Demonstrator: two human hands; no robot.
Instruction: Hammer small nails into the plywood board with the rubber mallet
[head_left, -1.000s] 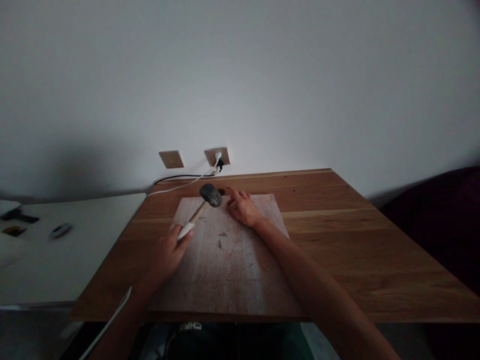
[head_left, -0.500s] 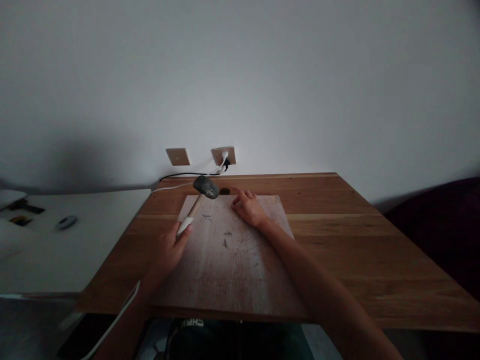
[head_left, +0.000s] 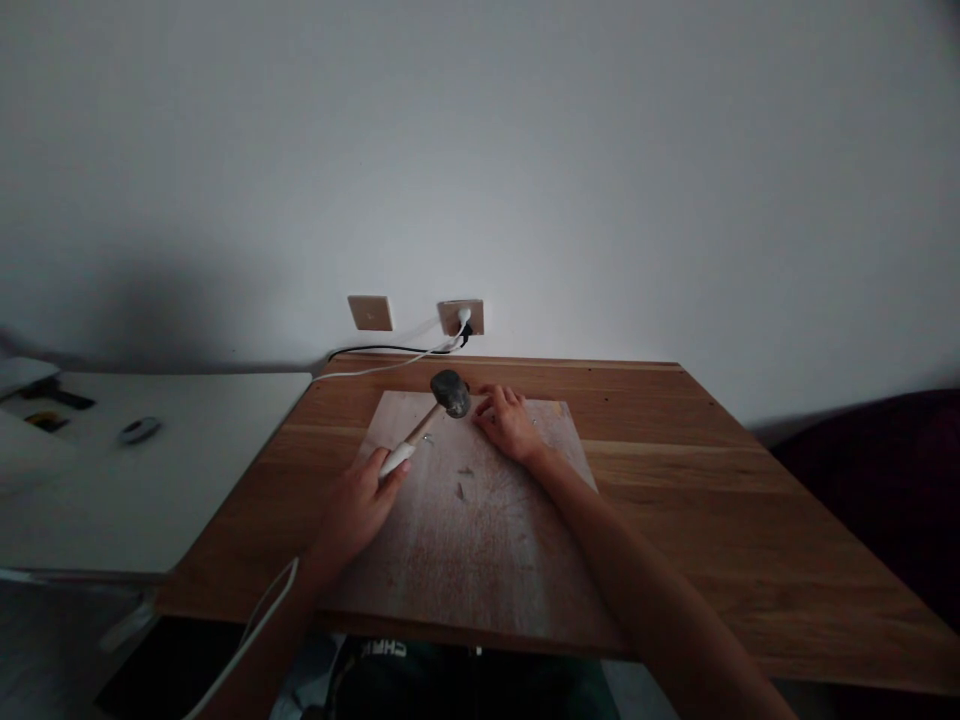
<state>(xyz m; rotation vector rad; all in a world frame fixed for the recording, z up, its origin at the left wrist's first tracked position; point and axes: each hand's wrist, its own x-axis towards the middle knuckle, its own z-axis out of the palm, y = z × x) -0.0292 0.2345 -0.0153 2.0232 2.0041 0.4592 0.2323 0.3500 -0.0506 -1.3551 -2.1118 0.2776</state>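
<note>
My left hand [head_left: 367, 505] is wrapped round the light handle of a rubber mallet [head_left: 451, 393]. Its dark head is raised over the far part of a pale, worn wooden board [head_left: 450, 560], just left of my right hand [head_left: 510, 425]. The fingers of that right hand are bent together near the board's far edge; whatever they may pinch is hidden. Two small grey slivers, perhaps nails [head_left: 462, 490], lie mid-board. A small shiny metal piece [head_left: 427, 438] shows beside the mallet handle.
The board lies on a brown wooden table [head_left: 675, 520] against the wall. Behind are a wall socket [head_left: 460, 317] with plugs and cables, and a switch plate [head_left: 370, 313]. A white table [head_left: 210, 440] on the left bears a computer mouse [head_left: 140, 430]. Dark fabric [head_left: 885, 480] is at right.
The mallet has swung right and slightly down, its head now close to my right hand. My right hand's fingers look more curled. The view has shifted a little.
</note>
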